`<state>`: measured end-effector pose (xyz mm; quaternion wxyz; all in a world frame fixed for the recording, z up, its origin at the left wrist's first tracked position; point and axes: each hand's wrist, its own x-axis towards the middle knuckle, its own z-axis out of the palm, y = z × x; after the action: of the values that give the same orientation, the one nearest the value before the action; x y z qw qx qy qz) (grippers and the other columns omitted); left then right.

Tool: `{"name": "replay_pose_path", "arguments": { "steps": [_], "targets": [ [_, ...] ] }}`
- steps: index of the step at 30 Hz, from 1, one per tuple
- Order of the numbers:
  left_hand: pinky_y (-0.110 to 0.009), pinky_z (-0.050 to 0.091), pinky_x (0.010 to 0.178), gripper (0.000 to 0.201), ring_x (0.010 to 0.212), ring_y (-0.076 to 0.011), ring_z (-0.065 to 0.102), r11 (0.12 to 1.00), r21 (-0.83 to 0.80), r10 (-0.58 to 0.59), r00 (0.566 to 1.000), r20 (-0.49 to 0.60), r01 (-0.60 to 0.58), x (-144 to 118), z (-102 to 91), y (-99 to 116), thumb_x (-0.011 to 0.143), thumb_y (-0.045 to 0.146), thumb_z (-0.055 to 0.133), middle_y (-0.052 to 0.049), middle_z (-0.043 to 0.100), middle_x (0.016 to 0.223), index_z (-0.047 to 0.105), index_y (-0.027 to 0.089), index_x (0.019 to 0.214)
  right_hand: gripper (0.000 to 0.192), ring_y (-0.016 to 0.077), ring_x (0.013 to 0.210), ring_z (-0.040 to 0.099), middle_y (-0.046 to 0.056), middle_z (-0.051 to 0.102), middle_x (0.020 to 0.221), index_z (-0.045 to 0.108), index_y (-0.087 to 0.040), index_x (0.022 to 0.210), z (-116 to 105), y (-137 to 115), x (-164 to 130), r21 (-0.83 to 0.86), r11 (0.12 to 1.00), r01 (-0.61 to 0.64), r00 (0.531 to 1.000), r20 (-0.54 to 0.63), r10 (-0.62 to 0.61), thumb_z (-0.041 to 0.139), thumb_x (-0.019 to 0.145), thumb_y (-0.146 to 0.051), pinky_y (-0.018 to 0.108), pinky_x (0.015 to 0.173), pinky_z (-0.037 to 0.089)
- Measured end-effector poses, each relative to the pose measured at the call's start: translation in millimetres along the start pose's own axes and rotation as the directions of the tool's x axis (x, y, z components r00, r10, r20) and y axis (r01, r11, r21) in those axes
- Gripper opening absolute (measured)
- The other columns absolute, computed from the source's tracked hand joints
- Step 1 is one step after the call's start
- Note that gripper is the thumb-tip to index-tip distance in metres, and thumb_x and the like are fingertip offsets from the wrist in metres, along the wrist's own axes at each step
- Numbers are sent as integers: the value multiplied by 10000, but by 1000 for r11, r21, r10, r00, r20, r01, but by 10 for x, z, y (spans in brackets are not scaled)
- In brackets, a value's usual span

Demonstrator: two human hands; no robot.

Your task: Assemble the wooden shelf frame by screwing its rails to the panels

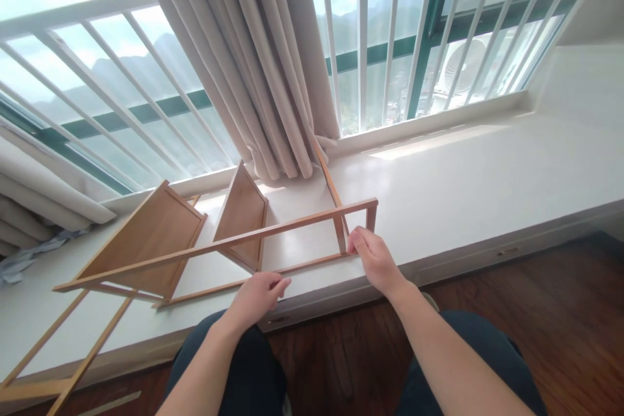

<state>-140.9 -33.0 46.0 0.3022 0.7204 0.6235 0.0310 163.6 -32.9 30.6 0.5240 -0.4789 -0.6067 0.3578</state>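
- Wooden frame [214, 248]: lies tipped on its side on the white window ledge [463, 188], in front of the curtain [263, 65]. Two flat panels stand between its long rails; the spaces between the panels hold nothing.
- Right hand [373, 260]: at the frame's right end, fingers [355, 242] curled around the short upright there, gripping it.
- Left hand [258, 292]: at the frame's lower rail, near its middle; fingers bent and pinched on the thin rail.
- Loose wooden slats [43, 364]: left of the frame, leaning off the ledge edge.
- Window bars behind the curtain; dark wood floor [560, 312] below the ledge.
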Motion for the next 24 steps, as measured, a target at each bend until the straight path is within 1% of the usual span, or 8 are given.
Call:
{"name": "replay_pose_path", "arguments": {
  "steps": [2,5,7,10,13,16,20,24],
  "targets": [
    [-298,391,618,524,546,-174,556,991,-84,-123,972,-202,108,-158,-117,-288,913,664,417,21,547,495,524,228,643,444,155,683,545,-7,549,697,502,-214,754,68,117,8,-50,998,-46,999,-32,44,434,1018,-563,311,694,444],
    [-299,403,647,477,580,-174,537,975,-135,-220,836,-502,175,-337,-230,-604,882,651,456,31,504,528,458,237,644,394,162,712,513,-9,525,785,496,-225,817,192,310,25,-138,989,-58,993,-110,43,614,902,-591,331,726,462],
    [-304,428,675,410,647,-187,569,976,-114,-216,778,-590,185,-386,-259,-735,843,634,518,20,565,624,505,241,724,405,179,775,520,17,529,890,492,-229,865,282,436,34,-189,981,-40,987,-161,9,659,846,-597,371,790,485],
    [-333,490,777,388,825,-227,653,988,-52,-150,808,-570,147,-367,-252,-901,801,597,593,-39,675,868,584,230,925,437,194,816,500,25,482,912,451,-237,851,398,614,34,-268,963,-9,973,-224,-53,676,809,-610,417,845,489],
    [-376,490,950,374,1035,-270,664,989,70,-75,854,-515,129,-321,-229,-1097,828,533,598,-102,700,1051,612,212,1018,412,180,839,503,17,478,904,468,-218,860,478,791,12,-348,938,12,960,-258,-108,666,844,-578,403,849,491],
    [-382,458,1043,333,1155,-278,645,972,160,-88,897,-432,173,-287,-217,-1276,868,457,587,-125,700,1172,617,205,1083,357,150,824,539,17,546,920,549,-178,920,528,964,-37,-425,905,14,957,-256,-135,639,914,-523,350,791,506],
    [-359,458,1044,294,1207,-252,635,948,240,-140,950,-281,210,-205,-210,-1378,879,342,593,-116,693,1274,612,214,1143,322,138,808,595,27,625,948,622,-154,1019,553,1126,-137,-528,849,13,967,-211,-146,616,966,-471,326,753,540],
    [-378,480,987,292,1171,-253,645,945,246,-154,956,-250,217,-92,-204,-1379,867,268,586,-96,707,1259,626,237,1155,304,146,847,639,40,663,993,643,-148,1081,549,1179,-229,-619,784,44,979,-130,-158,613,982,-434,338,777,570]
  ]
}}
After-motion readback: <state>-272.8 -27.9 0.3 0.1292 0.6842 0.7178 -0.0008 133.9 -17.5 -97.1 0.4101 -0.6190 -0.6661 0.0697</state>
